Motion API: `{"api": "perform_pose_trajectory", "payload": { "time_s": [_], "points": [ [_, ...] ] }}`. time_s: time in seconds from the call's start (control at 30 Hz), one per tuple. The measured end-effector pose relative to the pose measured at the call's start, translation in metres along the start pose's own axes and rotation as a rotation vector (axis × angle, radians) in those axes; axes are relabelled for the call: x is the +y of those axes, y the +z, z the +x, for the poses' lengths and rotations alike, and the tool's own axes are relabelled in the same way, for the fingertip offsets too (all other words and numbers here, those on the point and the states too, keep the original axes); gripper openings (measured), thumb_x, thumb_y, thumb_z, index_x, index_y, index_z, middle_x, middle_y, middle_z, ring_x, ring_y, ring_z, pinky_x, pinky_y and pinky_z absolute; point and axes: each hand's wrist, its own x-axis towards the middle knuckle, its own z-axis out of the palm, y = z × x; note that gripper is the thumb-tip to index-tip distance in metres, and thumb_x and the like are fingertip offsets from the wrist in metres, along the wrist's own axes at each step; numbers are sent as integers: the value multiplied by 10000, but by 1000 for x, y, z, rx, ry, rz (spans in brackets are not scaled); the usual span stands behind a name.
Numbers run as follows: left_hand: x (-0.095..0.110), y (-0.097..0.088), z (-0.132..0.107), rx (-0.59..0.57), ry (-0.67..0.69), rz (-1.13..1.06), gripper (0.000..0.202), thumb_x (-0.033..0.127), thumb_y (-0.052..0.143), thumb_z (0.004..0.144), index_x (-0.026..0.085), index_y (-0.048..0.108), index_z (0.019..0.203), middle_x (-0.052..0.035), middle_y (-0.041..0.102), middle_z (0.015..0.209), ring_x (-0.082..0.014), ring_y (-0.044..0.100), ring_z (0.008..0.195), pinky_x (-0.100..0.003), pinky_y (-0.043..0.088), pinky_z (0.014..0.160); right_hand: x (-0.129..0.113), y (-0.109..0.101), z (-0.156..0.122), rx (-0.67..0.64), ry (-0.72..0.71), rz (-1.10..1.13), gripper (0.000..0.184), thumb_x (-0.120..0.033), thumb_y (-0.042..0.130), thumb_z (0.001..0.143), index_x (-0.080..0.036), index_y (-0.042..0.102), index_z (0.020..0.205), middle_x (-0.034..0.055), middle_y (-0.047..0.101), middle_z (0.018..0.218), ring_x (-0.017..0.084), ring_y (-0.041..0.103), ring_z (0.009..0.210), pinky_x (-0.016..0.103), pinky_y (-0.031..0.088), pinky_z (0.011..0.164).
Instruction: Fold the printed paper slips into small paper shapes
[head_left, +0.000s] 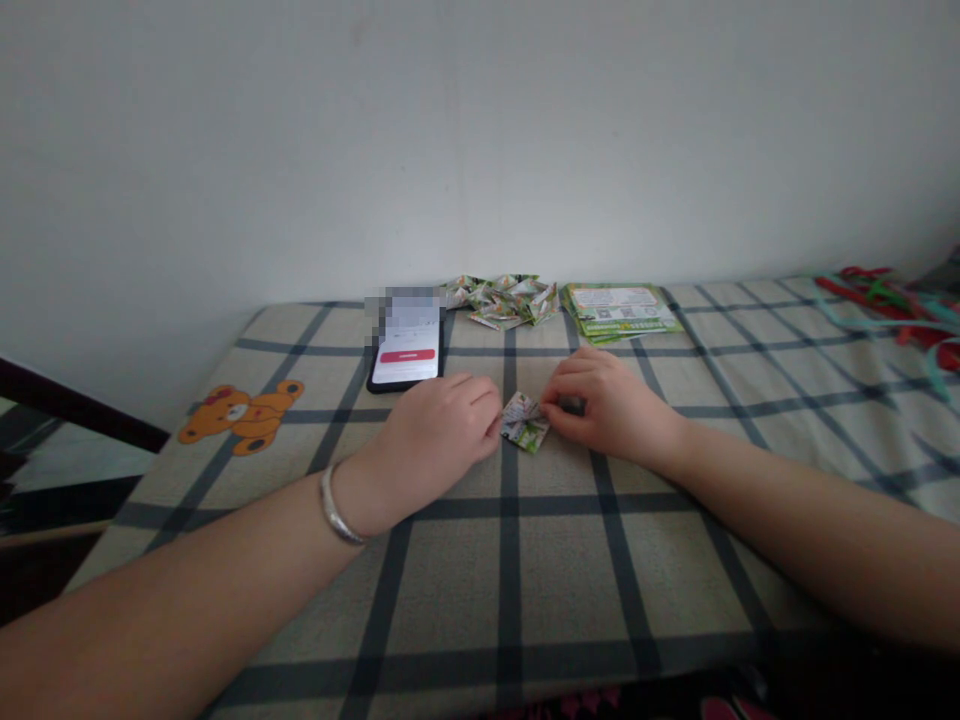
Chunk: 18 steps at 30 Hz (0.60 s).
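A small folded piece of printed paper (527, 424), green and white, lies on the checked tablecloth between my two hands. The curled fingers of my left hand (450, 425) meet its left corner, with their tips partly hidden behind the knuckles. From the other side, my right hand (600, 400) pinches the right corner between thumb and forefinger. Just beyond my left hand is a black-edged phone (409, 370) with a lit screen. Folded paper pieces (502, 302) of the same print sit in a heap near the wall, beside a stack of flat green printed sheets (622, 310).
The table has a beige cloth (450, 580) with dark blue checks. An orange teddy bear figure (244, 415) lies flat at the left. Red, green and turquoise ribbons (900, 310) are bunched at the far right. A pale wall (480, 140) closes off the back.
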Motion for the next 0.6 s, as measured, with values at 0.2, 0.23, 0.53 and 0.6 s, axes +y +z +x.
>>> {"api": "perform_pose_trajectory", "payload": {
  "time_s": [0.2,0.23,0.53,0.6],
  "points": [
    [0,-1,1,-16,-42,-121,180,221,542,903,117,654,806,-69,639,845,-196,599,826,-333,508,741,-3,-1,0,-43,12,3,160,-201,561,857,-172,707,799,40,648,767,176,535,760,309,386,739],
    [0,-2,1,-19,-55,-140,178,222,549,901,117,654,803,-69,636,853,-197,597,830,-337,509,747,-3,-2,1,-46,13,0,160,-200,558,859,-169,703,797,40,647,768,176,536,762,310,387,742],
    [0,0,1,-3,-59,-154,143,221,579,880,121,644,801,-62,629,862,-206,594,835,-347,515,747,-3,2,0,2,-69,-20,164,-318,612,860,-181,703,861,38,656,797,181,539,781,314,392,748],
    [-1,0,1,6,-33,-129,146,225,575,882,119,650,815,-66,638,872,-207,600,834,-346,520,741,-3,4,0,21,-113,-27,164,-314,605,873,-189,711,877,41,670,824,185,542,806,314,396,763]
  ]
}}
